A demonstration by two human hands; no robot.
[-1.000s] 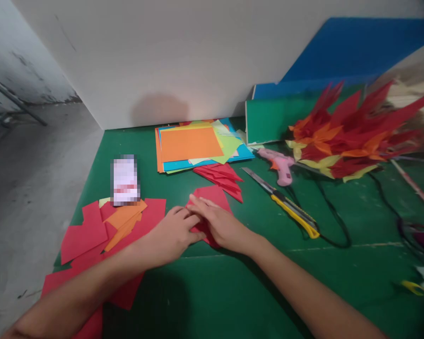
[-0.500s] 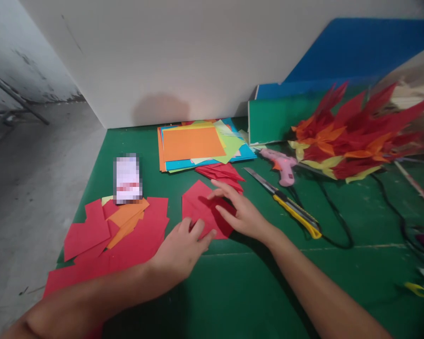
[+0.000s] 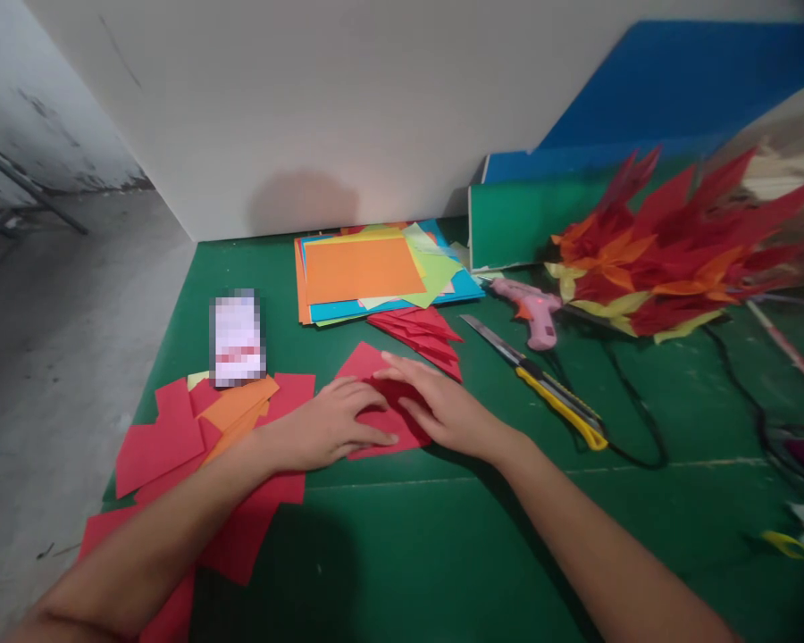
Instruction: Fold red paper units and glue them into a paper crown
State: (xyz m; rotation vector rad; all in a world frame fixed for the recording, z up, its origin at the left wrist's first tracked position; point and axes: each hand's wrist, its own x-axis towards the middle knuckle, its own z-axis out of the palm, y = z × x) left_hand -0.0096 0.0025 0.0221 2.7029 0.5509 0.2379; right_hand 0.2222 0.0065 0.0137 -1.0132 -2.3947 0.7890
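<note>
A red piece of paper [image 3: 397, 418] lies on the green table [image 3: 389, 545] under both of my hands. My left hand [image 3: 331, 421] rests on its left side, with the fingers curved and the thumb apart from them. Over the right side is my right hand [image 3: 452, 406], fingers spread and touching or just above the sheet; exact contact I cannot tell. Both hands cover parts of the paper. Just beyond them sits a small pile of folded red paper pieces [image 3: 423, 335]. Left of my left hand, red paper pieces [image 3: 161, 455] and orange ones [image 3: 238, 404] overlap.
A stack of coloured paper [image 3: 362, 272] lies at the back. To the right are a yellow-handled utility knife [image 3: 563, 406] with its blade out, a pink glue gun [image 3: 540, 313] and a red-orange paper arrangement [image 3: 649, 259]. A blurred-out phone-like object [image 3: 238, 344] stands left.
My left hand has moved up and left across the red paper, its fingers now more stretched. My right hand has shifted slightly left and down. The view has moved a little.
</note>
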